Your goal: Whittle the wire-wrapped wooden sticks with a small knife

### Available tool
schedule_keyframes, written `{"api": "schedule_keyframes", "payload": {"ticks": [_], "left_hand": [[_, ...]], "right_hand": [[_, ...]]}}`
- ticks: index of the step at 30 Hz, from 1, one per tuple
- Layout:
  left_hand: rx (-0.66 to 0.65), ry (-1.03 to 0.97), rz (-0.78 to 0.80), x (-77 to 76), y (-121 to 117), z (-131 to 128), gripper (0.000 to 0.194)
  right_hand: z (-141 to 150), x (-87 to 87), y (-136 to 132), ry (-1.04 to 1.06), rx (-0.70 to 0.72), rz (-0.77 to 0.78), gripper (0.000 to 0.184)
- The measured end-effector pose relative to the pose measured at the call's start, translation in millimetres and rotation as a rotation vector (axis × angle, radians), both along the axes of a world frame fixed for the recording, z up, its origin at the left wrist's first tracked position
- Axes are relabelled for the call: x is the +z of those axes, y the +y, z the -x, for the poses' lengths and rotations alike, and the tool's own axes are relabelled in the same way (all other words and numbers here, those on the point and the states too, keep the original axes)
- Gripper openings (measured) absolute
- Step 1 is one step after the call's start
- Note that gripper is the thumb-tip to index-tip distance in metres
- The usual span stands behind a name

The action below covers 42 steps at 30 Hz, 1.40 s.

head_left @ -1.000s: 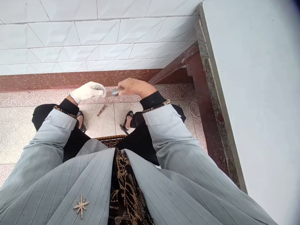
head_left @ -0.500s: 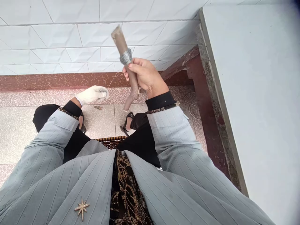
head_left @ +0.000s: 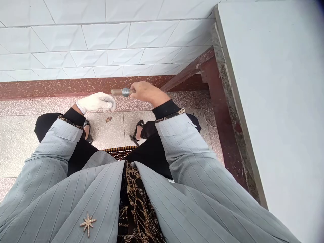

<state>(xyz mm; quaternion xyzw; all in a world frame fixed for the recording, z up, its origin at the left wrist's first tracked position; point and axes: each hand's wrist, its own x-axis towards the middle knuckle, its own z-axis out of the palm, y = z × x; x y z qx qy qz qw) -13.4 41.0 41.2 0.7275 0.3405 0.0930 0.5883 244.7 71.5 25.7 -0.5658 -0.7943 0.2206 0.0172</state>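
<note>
My right hand (head_left: pixel 145 91), bare, is closed round a crooked wooden stick (head_left: pixel 116 91) with silvery wire (head_left: pixel 125 92) wound tightly in a band about it. The stick points left, nearly level, and its other end is hidden by the hand. Just left of and below its tip, my left hand (head_left: pixel 97 102) wears a white knitted glove, its fingers curled in a pinch. The wire between the hands is too thin to make out now. Below the left hand shows a small brown piece of wood (head_left: pixel 108 119); I cannot tell whether it hangs or lies on the floor.
A white-topped table (head_left: pixel 283 101) with a dark red wooden leg (head_left: pixel 215 81) stands close on the right. Ahead is a white tiled wall (head_left: pixel 106 33). A pale cable (head_left: pixel 206 114) lies by the table leg. Beneath me is a woven seat (head_left: pixel 118 152).
My right hand lifted and turned the stick upright, then brought it back down level beside the left hand. A thin line ran up from the glove meanwhile. The small wood piece shifted and turned.
</note>
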Motion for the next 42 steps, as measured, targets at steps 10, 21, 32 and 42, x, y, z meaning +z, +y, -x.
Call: {"api": "schedule_keyframes", "payload": {"ticks": [10, 21, 32, 42], "left_hand": [[0.223, 0.152, -0.185, -12.4, 16.4, 7.8, 0.017], [0.046, 0.043, -0.012, -28.4, -8.6, -7.7, 0.021], [0.086, 0.010, -0.144, -24.9, -23.1, -10.6, 0.035], [-0.036, 0.190, -0.151, -28.1, -27.8, -15.4, 0.020]], "right_hand": [[11.1, 26.8, -27.0, 0.214, 0.591, 0.286, 0.025], [10.8, 11.4, -33.5, 0.311, 0.073, -0.098, 0.037], [21.3, 5.5, -43.3, 0.217, 0.137, 0.157, 0.035], [27.0, -1.3, -51.1, -0.193, 0.193, 0.148, 0.024]]}}
